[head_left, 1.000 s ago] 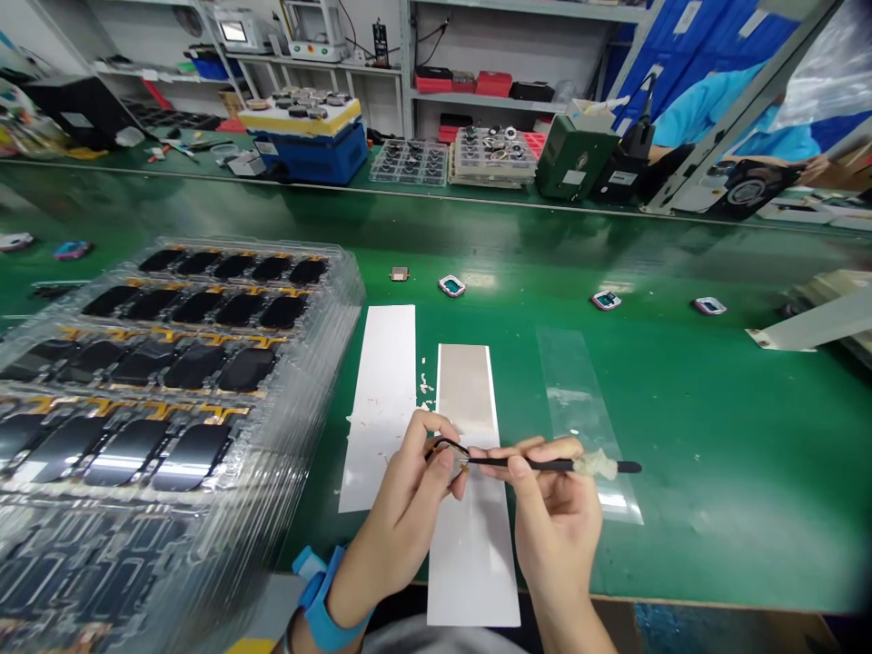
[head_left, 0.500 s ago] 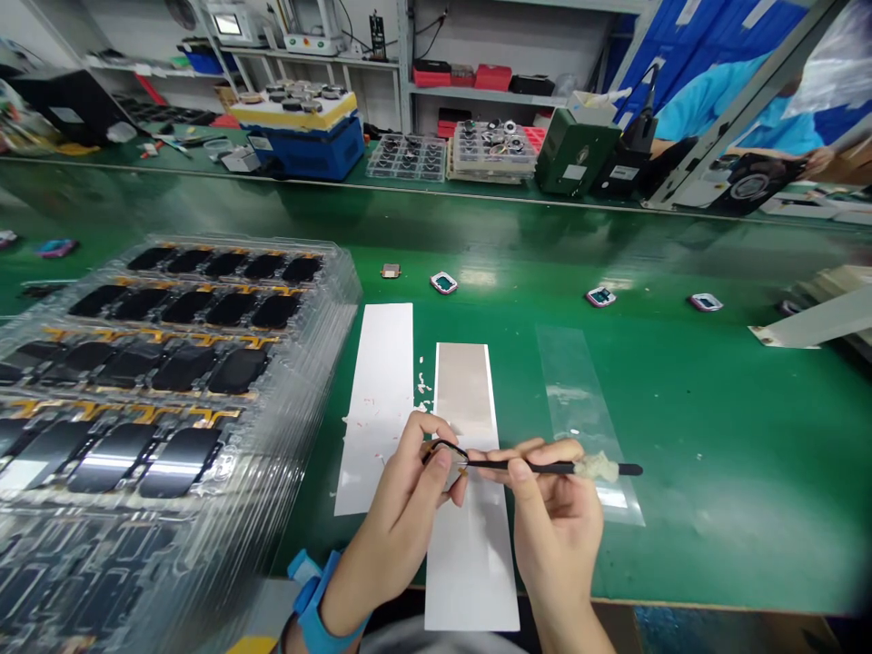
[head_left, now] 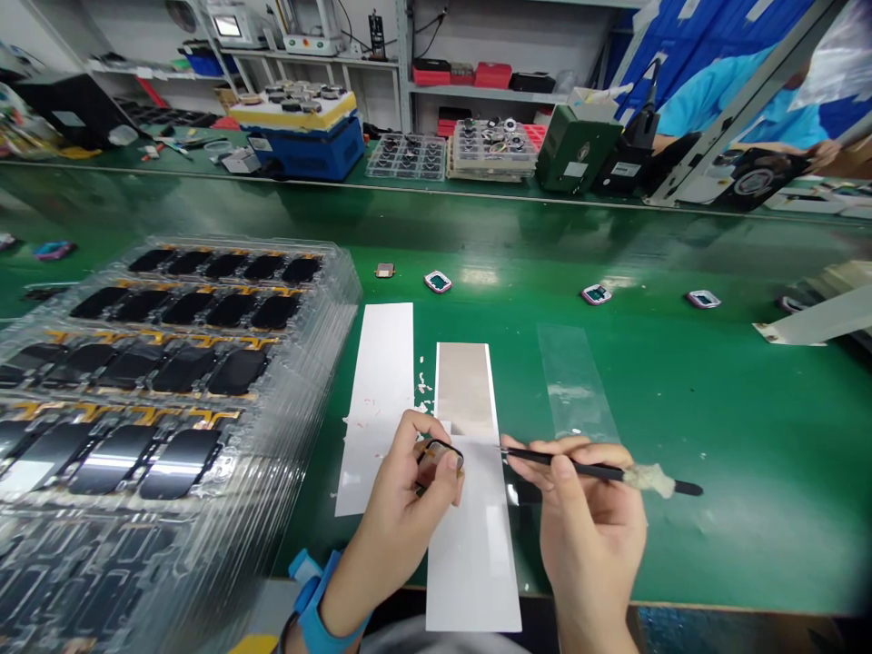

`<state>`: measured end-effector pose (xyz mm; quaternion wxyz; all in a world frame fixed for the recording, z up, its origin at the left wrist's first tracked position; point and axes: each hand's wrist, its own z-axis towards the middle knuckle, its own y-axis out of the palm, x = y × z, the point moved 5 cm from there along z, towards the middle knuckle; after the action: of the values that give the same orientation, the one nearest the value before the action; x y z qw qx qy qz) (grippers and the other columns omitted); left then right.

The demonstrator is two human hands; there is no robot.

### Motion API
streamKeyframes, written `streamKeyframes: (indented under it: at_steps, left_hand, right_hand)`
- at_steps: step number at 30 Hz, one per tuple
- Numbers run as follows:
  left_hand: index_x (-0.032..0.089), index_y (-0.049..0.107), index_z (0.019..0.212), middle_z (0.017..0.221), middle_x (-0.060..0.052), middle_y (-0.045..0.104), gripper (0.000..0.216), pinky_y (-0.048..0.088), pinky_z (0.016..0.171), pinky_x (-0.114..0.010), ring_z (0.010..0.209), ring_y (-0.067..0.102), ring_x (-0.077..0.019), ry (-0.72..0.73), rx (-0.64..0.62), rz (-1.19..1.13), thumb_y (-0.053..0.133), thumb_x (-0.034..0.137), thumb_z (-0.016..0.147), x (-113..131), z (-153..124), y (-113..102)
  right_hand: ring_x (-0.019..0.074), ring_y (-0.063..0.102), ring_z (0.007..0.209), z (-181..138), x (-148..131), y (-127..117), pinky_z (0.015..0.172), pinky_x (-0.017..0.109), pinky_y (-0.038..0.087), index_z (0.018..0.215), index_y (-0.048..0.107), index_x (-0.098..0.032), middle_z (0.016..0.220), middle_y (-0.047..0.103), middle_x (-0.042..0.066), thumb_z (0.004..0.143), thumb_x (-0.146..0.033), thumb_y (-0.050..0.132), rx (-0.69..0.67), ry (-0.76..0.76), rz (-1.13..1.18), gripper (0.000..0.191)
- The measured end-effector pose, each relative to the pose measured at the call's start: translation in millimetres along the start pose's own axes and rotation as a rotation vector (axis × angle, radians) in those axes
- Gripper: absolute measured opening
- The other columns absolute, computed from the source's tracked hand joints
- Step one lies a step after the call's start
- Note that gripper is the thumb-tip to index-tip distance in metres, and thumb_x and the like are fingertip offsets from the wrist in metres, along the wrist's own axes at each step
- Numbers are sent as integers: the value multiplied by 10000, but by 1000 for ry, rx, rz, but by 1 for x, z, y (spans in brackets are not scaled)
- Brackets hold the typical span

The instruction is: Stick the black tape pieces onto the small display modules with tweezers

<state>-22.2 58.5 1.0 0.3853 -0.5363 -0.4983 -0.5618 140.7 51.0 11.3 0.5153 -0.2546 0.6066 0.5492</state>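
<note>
Pinching a small black-rimmed part (head_left: 440, 461), the left hand (head_left: 399, 513) keeps its grip clamped on it above a white strip (head_left: 473, 563). The right hand (head_left: 589, 536) has its grip clamped on a black cotton-wrapped pick (head_left: 579, 466), tip near the part. Stacked clear trays of black screens (head_left: 170, 363) sit left on the green surface (head_left: 742, 427).

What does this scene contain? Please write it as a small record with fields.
Left hand: holds small black-edged part
Right hand: holds black pick, cotton wad on its shaft
Left wrist: blue strap
Under hands: white sheet
Beside it: second white sheet, clear film
Left side: stacked clear trays of dark screens
Surface: green bench
Background: co-worker in blue
</note>
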Motion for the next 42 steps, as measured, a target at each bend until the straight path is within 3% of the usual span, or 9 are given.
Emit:
streamKeyframes:
  at_steps: [5, 10, 16, 19, 23, 35, 42]
  left_hand:
    - [263, 360, 997, 674, 78, 446, 118, 297, 540, -207, 590, 357, -105, -55, -34, 65, 453, 330, 1025, -2, -2, 2]
    - [274, 337, 1059, 743, 48, 485, 74, 315, 573, -252, 655, 407, -132, -96, -104, 162, 388, 325, 1044, 1, -4, 5]
    - [267, 326, 1095, 950, -17, 579, 105, 381, 722, -342, 747, 492, -162, -101, -224, 390, 251, 333, 1064, 8, -6, 11]
    - [252, 404, 1049, 908, -15, 558, 183, 392, 737, -350, 814, 550, -191, -96, -331, 555, 249, 348, 1063, 10, -10, 24]
    - [241, 434, 1015, 853, -1, 570, 192, 386, 659, -319, 739, 572, -190, -109, -445, 693, 264, 320, 1056, 9, -14, 42]
    - [234, 454, 1000, 886, -33, 646, 166, 416, 645, -308, 771, 627, -220, -61, -420, 767, 303, 292, 1040, 3, -8, 48]
    - [237, 484, 896, 788, 9, 616, 120, 378, 570, -259, 636, 548, -163, -81, -356, 710, 414, 264, 990, -4, -3, 44]
  right_hand:
    - [234, 755, 953, 9, -9, -27, 817, 313, 642, 907, 580, -213, 917, 698, 8, 852, -151, 712, 57, -20, -122, 155]
    - [192, 761, 883, 16, -17, -50, 821, 297, 632, 894, 583, -220, 878, 719, 19, 855, -186, 715, 56, -23, -287, 142]
    - [146, 734, 755, 1, -16, -62, 703, 254, 636, 883, 609, -225, 871, 637, 8, 874, -220, 681, -74, 24, -473, 73]
    - [122, 717, 716, -13, -11, -66, 671, 225, 618, 914, 606, -224, 900, 592, 5, 904, -204, 635, -147, 38, -556, 37]
    - [123, 714, 767, -21, -5, -71, 707, 239, 620, 947, 595, -228, 953, 559, 9, 928, -208, 603, -155, 54, -557, 29]
    - [139, 725, 765, -24, 1, -75, 709, 245, 605, 924, 603, -203, 922, 596, 10, 894, -235, 662, -110, 136, -514, 74]
    - [141, 730, 661, -18, -8, -80, 664, 259, 618, 885, 586, -205, 851, 655, 3, 848, -256, 721, 53, 156, -383, 149]
